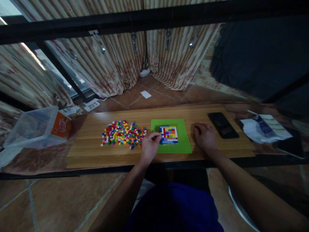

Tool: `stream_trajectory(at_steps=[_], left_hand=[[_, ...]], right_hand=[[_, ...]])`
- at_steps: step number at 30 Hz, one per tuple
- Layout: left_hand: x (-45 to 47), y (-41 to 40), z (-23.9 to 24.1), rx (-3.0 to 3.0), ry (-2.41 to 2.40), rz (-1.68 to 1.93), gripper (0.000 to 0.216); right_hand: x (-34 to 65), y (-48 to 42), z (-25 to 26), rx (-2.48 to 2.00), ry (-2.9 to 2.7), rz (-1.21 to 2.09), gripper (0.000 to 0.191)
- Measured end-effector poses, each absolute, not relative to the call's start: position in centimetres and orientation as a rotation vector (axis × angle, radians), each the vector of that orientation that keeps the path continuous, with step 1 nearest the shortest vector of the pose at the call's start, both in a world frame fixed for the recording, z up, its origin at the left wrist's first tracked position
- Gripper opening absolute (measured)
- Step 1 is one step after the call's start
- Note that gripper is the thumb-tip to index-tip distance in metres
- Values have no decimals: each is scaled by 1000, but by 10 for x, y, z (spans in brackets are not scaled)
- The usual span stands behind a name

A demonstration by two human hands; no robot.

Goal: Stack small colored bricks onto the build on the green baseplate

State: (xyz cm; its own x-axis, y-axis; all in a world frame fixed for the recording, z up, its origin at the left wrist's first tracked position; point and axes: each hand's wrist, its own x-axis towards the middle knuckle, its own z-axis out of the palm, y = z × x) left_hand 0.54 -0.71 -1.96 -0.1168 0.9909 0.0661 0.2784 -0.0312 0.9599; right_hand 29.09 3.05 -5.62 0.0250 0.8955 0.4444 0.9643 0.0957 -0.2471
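My left hand (151, 146) is closed in a pinch at the left edge of a square build of colored toy bricks (170, 134). Whatever its fingertips hold is too small to make out. The build is red, yellow, orange, white and blue, and sits on a bright green studded baseplate (184, 146). Left of the baseplate, near my left hand, spreads a pile of loose small bricks (123, 133) in many colors. My right hand (205, 137) rests on the wooden board to the right of the baseplate, its fingers curled in, with nothing visible in them.
A black phone (223, 124) lies on the wooden board (96, 158), right of my right hand. Off the board's left end is a clear plastic bin (36, 127) with an orange label. Crumpled white packaging (265, 127) lies to the right. A dark metal bar (154, 22) crosses above.
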Motion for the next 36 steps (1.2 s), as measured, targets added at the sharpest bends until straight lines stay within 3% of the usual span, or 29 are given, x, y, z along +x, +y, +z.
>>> stream_trajectory(at_steps=[15, 36], left_hand=[[13, 1, -32, 1127, 1388, 1321, 9], [8, 6, -20, 1166, 1427, 1198, 12]], right_hand=[[289, 30, -57, -1827, -1850, -148, 34], [288, 31, -57, -1815, -1849, -138, 32]])
